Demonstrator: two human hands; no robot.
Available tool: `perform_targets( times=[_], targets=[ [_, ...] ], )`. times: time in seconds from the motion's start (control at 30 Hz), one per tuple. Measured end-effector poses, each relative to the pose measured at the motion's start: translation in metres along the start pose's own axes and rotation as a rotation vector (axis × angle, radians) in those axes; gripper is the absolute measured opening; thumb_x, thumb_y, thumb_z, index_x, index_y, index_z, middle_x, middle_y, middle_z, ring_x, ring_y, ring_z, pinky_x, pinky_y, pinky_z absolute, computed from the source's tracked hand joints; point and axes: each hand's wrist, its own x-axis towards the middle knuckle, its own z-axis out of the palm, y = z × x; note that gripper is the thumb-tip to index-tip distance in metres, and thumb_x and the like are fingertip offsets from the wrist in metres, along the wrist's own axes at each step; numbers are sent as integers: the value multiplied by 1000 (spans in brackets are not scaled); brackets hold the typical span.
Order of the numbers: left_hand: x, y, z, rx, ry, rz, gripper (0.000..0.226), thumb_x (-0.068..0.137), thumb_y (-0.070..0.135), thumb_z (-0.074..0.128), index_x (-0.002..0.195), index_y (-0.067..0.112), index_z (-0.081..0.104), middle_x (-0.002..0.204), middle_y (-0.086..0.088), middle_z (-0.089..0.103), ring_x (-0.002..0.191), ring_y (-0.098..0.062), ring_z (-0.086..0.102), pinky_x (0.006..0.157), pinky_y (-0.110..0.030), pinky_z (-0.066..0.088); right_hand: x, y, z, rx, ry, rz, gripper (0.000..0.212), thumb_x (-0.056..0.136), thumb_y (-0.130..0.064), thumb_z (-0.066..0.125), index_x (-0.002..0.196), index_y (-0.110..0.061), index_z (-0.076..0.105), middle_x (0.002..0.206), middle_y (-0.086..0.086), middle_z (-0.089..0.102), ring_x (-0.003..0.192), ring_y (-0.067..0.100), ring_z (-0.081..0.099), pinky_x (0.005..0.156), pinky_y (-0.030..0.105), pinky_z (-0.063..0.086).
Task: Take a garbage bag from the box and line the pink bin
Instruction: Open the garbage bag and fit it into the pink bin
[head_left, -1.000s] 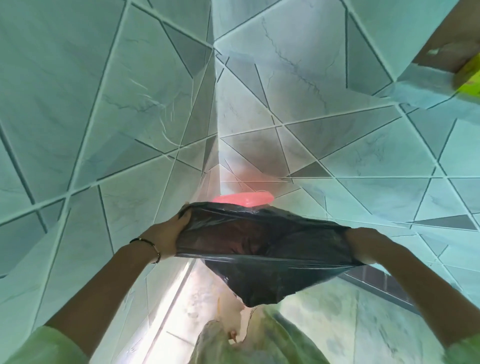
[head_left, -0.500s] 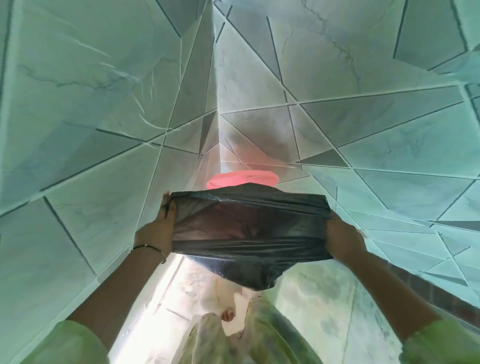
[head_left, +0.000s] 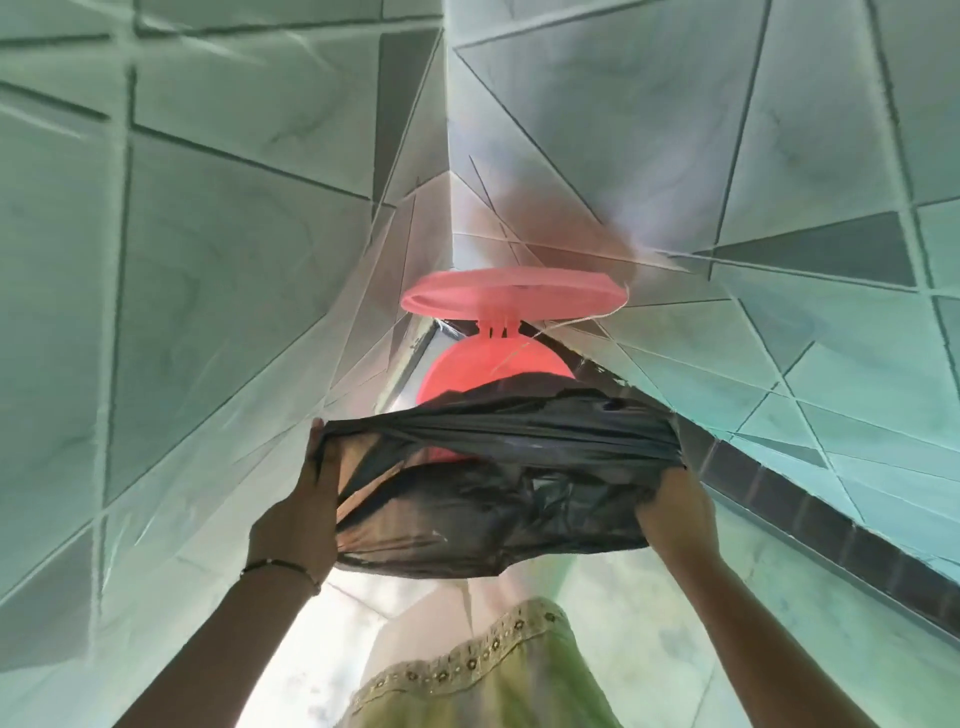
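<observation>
Black crinkled plastic garbage bag (head_left: 493, 499) stretched between left hand (head_left: 298, 519) and right hand (head_left: 675, 512), both gripping its mouth | round pink plastic bin (head_left: 467, 376), lid (head_left: 514, 296) raised, just beyond | long axis hand-to-hand.

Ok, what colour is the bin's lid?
Pink, like the bin; the lid shows best in the head view.

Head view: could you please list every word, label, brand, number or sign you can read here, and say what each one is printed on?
None: no readable text appears anywhere in this view.
Black garbage bag, held by the left hand and right hand: plain, no print.
Pink bin and its raised lid: no label or brand visible.
Wall tiles: only veining and lines, no lettering.
</observation>
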Motion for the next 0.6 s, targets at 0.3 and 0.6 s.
perform_targets(
  times=[0.3, 0.6],
  targets=[
    [41, 6, 56, -232, -35, -253, 109, 76, 0, 54, 141, 31, -27, 139, -13, 46, 60, -33, 52, 61, -38, 45, -16, -52, 64, -180, -449, -854, 76, 79, -9, 46, 146, -34, 22, 123, 8, 64, 79, 36, 67, 69, 42, 55],
    [75, 28, 46, -200, 16, -108, 90, 78, -1, 48, 149, 22, -2, 160, 3, -10, 66, -41, 56, 62, -41, 45, 97, -6, 31, -125, -4, -78, 42, 77, 6, 48, 117, -1, 55, 153, 6, 32, 86, 41, 63, 74, 39, 46]
  ],
)
